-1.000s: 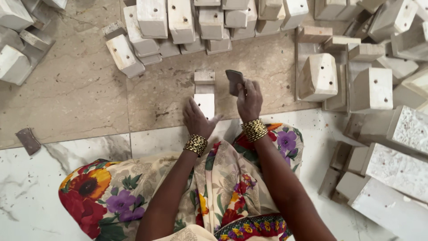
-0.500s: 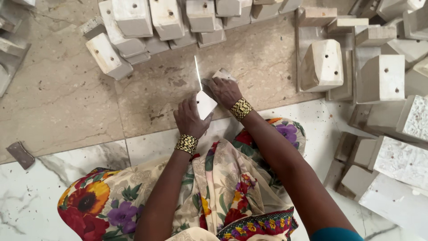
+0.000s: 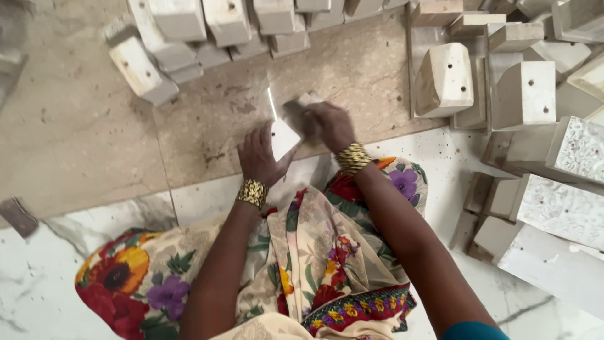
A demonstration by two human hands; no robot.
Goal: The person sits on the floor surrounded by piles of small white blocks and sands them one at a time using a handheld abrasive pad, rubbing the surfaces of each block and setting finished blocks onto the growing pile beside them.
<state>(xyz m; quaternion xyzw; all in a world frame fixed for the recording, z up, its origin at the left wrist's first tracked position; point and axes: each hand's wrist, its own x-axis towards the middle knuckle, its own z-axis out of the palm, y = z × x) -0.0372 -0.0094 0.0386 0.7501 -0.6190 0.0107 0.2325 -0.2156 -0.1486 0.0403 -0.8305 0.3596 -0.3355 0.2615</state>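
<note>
Kneeling over the stone floor (image 3: 82, 126), the person is working a small pale block (image 3: 283, 138) that is resting on the beige slab near the seam where that slab is meeting the white marble (image 3: 56, 277). The left hand (image 3: 259, 157) is lying flat-fingered against the block's near left side, pinning it down rather than wrapping it. The right hand (image 3: 327, 126) is curled shut over a small dark rubbing pad (image 3: 296, 113) and is pressing it on the block's far upper face; the blur there is hiding how the fingers are seated on the pad.

Doing this step well, as I judge it, is calling for three things. The left hand should be bearing straight down so the block is not skating across the smooth slab. The pad should be staying flat on the face, not rocking onto an edge, so corners are not getting rounded. Strokes should be running away from the holding fingers, since those fingertips are lying just beside the worked face.

Rows of similar pale blocks (image 3: 226, 25) are lining the far edge of the floor, and more blocks with drilled holes (image 3: 447, 79) are piling up toward the far right corner, well apart from the hands. A small dark scrap (image 3: 17, 217) is lying at the left edge.
</note>
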